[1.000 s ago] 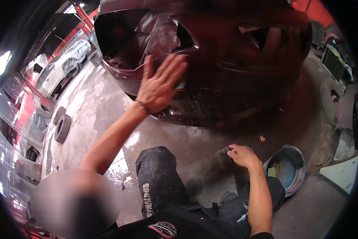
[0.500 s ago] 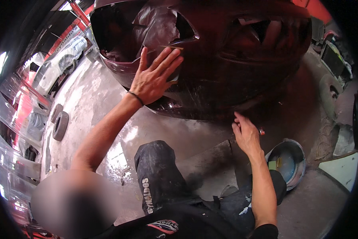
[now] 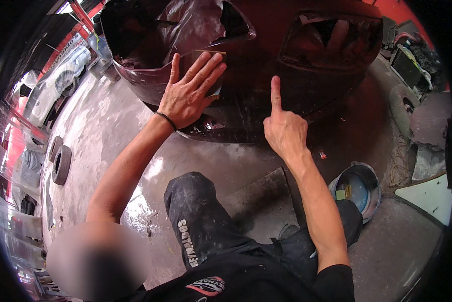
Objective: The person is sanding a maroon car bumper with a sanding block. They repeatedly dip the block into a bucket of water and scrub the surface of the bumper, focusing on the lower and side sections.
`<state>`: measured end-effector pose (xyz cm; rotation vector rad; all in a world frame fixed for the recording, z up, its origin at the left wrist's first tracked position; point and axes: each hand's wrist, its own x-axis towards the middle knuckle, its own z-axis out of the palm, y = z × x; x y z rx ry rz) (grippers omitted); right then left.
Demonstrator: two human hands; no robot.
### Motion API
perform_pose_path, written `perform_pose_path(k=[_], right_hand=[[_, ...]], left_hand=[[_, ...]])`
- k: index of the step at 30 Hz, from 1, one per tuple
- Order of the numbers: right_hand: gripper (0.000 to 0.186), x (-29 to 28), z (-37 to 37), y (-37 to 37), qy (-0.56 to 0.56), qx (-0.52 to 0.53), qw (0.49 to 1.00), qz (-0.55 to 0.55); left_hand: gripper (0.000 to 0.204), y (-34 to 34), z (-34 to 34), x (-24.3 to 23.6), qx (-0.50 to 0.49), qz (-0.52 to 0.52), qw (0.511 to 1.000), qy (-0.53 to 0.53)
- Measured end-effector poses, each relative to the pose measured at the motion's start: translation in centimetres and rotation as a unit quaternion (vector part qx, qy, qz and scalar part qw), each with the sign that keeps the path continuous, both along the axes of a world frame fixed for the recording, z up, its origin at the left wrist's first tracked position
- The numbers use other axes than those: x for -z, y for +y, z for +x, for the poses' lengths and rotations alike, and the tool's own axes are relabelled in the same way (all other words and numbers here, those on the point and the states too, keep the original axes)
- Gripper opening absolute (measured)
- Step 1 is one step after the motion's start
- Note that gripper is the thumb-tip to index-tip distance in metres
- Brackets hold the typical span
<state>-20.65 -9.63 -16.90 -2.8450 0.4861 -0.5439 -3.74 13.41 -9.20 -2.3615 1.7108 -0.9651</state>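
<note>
My left hand [image 3: 188, 93] lies with fingers stretched and spread over a thin sheet of sandpaper [image 3: 217, 83], held against the dark maroon car bumper [image 3: 251, 95]. Yellowish edges of the sheet show past the fingertips and by the thumb; the rest is hidden under the palm. To its right, my right hand [image 3: 286, 126] holds nothing. Its index finger points up toward the bumper's face, with the other fingers curled in. Whether that fingertip touches the bumper I cannot tell. Crumpled clear plastic [image 3: 193, 27] covers part of the opening at the upper left.
By my right knee stands a bucket [image 3: 359, 189] of bluish water with a green-yellow block [image 3: 340, 195] at its rim. A small red packet [image 3: 322, 154] lies on the floor. Tyres [image 3: 61, 165] rest at left, and car parts and a white panel [image 3: 429, 199] at right.
My right hand has moved up and left, from low over the floor to in front of the bumper, its index finger now extended. The left hand stays on the sheet. The view has shifted slightly.
</note>
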Motion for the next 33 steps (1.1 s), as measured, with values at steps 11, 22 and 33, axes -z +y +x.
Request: perform_pose_path(k=[11, 22, 33], right_hand=[[0.109, -0.7, 0.4, -0.8, -0.028, 0.014, 0.999, -0.029], [0.094, 10.9, -9.2, -5.8, 0.090, -0.014, 0.991, 0.102], [0.085, 9.6, -10.8, -8.7, 0.109, -0.032, 0.980, 0.166]], left_hand=[[0.092, -0.4, -0.3, 0.1, 0.005, 0.007, 1.000, -0.012], [0.084, -3.6, -4.1, 1.7, -0.041, -0.041, 0.996, -0.064], [0.065, -15.0, -7.2, 4.4, -0.120, -0.145, 0.981, -0.054]])
